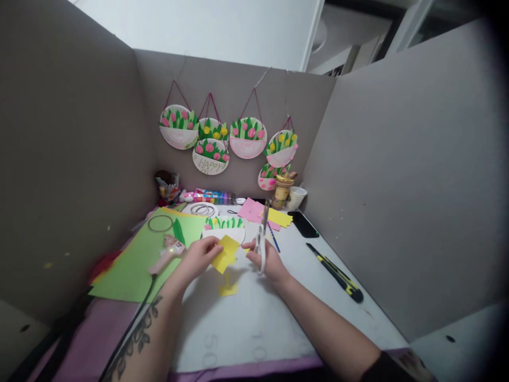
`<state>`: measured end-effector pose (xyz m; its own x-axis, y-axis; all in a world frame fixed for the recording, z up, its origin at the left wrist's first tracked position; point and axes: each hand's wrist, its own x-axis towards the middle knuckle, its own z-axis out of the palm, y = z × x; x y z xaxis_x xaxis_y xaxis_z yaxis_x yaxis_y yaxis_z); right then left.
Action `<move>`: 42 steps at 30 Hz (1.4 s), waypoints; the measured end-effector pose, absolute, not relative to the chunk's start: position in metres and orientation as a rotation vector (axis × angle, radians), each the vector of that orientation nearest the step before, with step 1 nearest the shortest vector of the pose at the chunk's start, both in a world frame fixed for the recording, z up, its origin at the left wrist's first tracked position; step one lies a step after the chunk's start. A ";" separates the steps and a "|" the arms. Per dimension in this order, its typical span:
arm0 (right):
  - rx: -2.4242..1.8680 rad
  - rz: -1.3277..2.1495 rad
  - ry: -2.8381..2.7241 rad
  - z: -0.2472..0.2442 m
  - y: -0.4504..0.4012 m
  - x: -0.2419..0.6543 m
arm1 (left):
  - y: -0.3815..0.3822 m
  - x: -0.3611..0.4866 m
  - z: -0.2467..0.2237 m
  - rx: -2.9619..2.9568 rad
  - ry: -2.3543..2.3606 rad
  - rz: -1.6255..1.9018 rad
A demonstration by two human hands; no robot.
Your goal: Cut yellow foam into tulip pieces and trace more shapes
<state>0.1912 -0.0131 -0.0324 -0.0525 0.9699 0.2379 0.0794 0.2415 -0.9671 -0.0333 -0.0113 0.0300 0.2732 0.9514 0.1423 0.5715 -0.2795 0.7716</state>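
the right hand is covering the handles of the scissors, so the grip on them is not showing. the left hand is hiding one corner of the yellow paper. the glue gun is blurring at its tip, and its cord is running off the bottom edge. both forearms are being cut off by the bottom edge. lettering on the lower paper plate is reading only partly. items in the cup are too small to tell.

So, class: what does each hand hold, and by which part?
Left hand pinches yellow paper at its left edge; right hand holds scissors by the handles.
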 end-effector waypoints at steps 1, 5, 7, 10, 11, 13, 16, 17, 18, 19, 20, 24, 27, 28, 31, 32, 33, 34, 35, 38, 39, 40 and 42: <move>-1.057 1.044 -1.434 -0.032 -0.016 0.186 | -0.011 -0.032 0.029 1.938 1.351 0.827; -1.024 1.081 -1.385 -0.033 -0.020 0.178 | -0.007 -0.033 0.023 1.930 1.383 0.947; -1.032 1.111 -1.327 -0.037 -0.018 0.177 | -0.003 -0.036 0.020 1.935 1.417 1.095; -1.052 1.151 -1.269 -0.042 -0.014 0.178 | -0.001 -0.039 0.020 2.103 1.291 1.388; -1.055 1.153 -1.264 -0.043 -0.013 0.179 | -0.002 -0.039 0.021 2.202 1.202 1.491; -1.048 1.148 -1.262 -0.042 -0.013 0.180 | -0.005 -0.036 0.023 2.397 1.035 1.667; -1.029 1.144 -1.270 -0.038 -0.014 0.181 | -0.009 -0.032 0.024 2.554 0.960 1.759; -1.030 1.142 -1.277 -0.038 -0.014 0.182 | -0.009 -0.032 0.023 2.570 0.972 1.727; -1.035 1.141 -1.283 -0.037 -0.014 0.183 | -0.009 -0.032 0.022 2.570 1.002 1.659; -1.045 1.140 -1.287 -0.038 -0.014 0.183 | -0.008 -0.034 0.021 2.549 1.053 1.563; -1.056 1.139 -1.286 -0.038 -0.013 0.184 | -0.007 -0.036 0.019 2.513 1.118 1.430; -1.096 1.145 -1.249 -0.043 -0.009 0.186 | -0.003 -0.050 0.016 2.335 1.324 0.607; -1.125 1.121 -1.253 -0.045 -0.006 0.187 | -0.004 -0.052 0.014 2.231 1.379 0.107; -1.131 1.111 -1.264 -0.045 -0.006 0.188 | -0.004 -0.050 0.013 2.220 1.439 0.089; -1.126 1.088 -1.300 -0.044 -0.006 0.189 | -0.002 -0.036 0.006 2.314 1.620 0.286; -1.119 1.080 -1.310 -0.043 -0.007 0.189 | -0.001 -0.029 0.001 2.333 1.679 0.321; -1.113 1.073 -1.316 -0.042 -0.008 0.189 | 0.000 -0.022 -0.003 2.337 1.744 0.321; -1.109 1.072 -1.318 -0.041 -0.008 0.189 | 0.001 -0.016 -0.008 2.313 1.822 0.298; -1.108 1.078 -1.317 -0.040 -0.009 0.189 | 0.002 -0.010 -0.013 2.270 1.877 0.263; -1.113 1.098 -1.301 -0.039 -0.010 0.190 | 0.004 0.003 -0.022 2.183 1.916 0.289; -1.108 1.088 -1.308 -0.038 -0.010 0.190 | 0.004 0.004 -0.023 2.156 1.905 0.296; -1.102 1.069 -1.319 -0.038 -0.010 0.191 | 0.005 0.005 -0.023 2.139 1.889 0.316; -1.094 1.031 -1.342 -0.038 -0.010 0.193 | 0.005 0.003 -0.021 2.102 1.854 0.380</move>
